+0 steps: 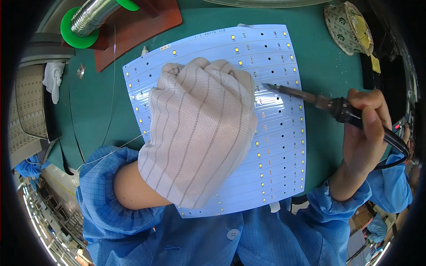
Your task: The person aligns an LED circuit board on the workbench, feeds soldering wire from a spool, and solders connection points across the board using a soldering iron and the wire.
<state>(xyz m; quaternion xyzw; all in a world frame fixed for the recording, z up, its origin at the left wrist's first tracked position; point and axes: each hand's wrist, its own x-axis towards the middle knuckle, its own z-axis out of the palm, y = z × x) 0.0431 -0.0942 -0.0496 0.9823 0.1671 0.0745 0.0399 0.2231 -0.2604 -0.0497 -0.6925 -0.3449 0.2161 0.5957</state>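
A white LED circuit board panel [275,153], with rows of small yellow LEDs and black holes, lies on the green mat in front of me. My left hand [202,128], in a white glove with dark stripes, rests over its middle, hiding much of it. The gloved fingers are curled closed; whatever they may hold is hidden. My right hand [366,126], bare, grips a soldering iron [339,107] by its black handle. The iron's dark tip points left over the panel, close to the glove's right side; whether it touches the board I cannot tell.
A solder wire spool [91,20] with green flanges sits on a reddish-brown stand [153,24] at the back left. At the back right is a round patterned container [348,29] holding something yellow. A black cable [397,144] trails from the iron. White cloth [54,80] hangs at left.
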